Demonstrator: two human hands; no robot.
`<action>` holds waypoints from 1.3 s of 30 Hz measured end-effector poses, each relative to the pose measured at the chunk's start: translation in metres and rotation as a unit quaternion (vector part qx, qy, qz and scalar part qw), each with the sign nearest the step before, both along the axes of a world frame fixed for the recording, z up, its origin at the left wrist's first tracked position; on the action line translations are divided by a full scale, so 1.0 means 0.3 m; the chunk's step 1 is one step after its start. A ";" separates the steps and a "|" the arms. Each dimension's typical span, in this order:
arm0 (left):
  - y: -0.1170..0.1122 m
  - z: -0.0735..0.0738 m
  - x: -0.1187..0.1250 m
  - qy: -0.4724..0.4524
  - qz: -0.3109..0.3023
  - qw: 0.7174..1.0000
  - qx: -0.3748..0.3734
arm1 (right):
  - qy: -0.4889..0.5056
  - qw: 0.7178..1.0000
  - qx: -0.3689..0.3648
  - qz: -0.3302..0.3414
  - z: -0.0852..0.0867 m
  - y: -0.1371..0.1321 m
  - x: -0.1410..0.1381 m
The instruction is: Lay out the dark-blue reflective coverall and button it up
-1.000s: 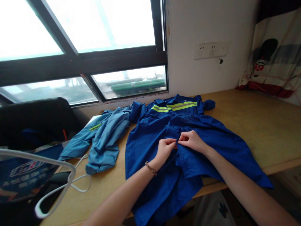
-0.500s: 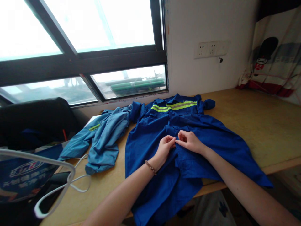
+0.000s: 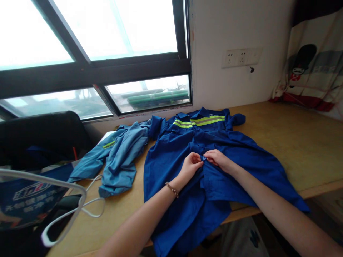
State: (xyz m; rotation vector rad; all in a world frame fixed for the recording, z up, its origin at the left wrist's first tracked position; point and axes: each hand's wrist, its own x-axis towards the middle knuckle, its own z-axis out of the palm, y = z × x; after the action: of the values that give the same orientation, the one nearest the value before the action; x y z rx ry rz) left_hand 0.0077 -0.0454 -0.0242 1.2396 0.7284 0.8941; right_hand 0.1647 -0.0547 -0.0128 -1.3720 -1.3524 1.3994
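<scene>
A dark blue work shirt [image 3: 171,157] with yellow-green and grey reflective stripes lies spread out, its collar toward the window and its lower front hanging over the table's near edge. At the front opening, my left hand [image 3: 192,165] pinches the placket from the left. My right hand [image 3: 217,159] pinches the same strip of cloth from the right. Between the fingertips a small round button [image 3: 204,158] shows. A beaded bracelet circles my left wrist.
A lighter blue garment [image 3: 120,160] lies crumpled to the left on the wooden table [image 3: 302,150]. A white cable [image 3: 64,184] loops in front of a printed bag [image 3: 34,200]. Behind stand a window and a wall socket [image 3: 241,57]; a curtain hangs at right.
My fingertips have shifted slightly at the placket, and the button now shows between them. My right hand's fingers have straightened and drawn together. The shirt lies as before.
</scene>
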 end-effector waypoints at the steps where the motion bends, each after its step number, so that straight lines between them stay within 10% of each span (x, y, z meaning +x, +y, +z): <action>1: 0.010 -0.007 -0.002 0.012 0.001 1.000 0.026 | -0.029 0.999 0.032 -0.009 -0.015 0.012 -0.001; 6: 0.104 -0.026 -0.014 0.071 0.006 0.990 0.125 | -0.164 0.951 0.262 -0.003 -0.060 0.117 0.007; 14: 0.318 -0.012 -0.022 0.112 0.000 0.981 0.157 | -0.228 0.929 0.289 -0.042 -0.027 0.301 -0.007; 18: 0.356 -0.005 -0.019 0.129 0.000 0.984 0.120 | -0.266 0.898 0.342 -0.075 0.026 0.173 -0.044; 23: 0.369 -0.010 -0.011 0.127 -0.008 0.987 0.098 | -0.388 0.812 0.433 0.047 0.064 -0.059 -0.083; 27: 0.366 -0.024 -0.002 0.133 -0.002 0.986 0.097 | -0.338 0.870 0.359 -0.019 0.042 -0.078 -0.073; 32: 0.363 -0.052 0.001 0.151 0.023 0.977 0.151 | -0.036 0.989 0.142 0.016 -0.011 0.002 -0.032; 39: 0.364 -0.043 0.023 0.276 0.059 0.931 0.230 | 0.089 0.994 0.017 0.053 0.014 0.002 0.015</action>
State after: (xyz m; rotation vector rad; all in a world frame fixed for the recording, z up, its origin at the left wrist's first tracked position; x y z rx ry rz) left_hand 0.0147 0.0638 -0.0372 1.9250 1.0852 0.8431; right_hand 0.1692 -0.0541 -0.0087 -1.1382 -1.3403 1.5238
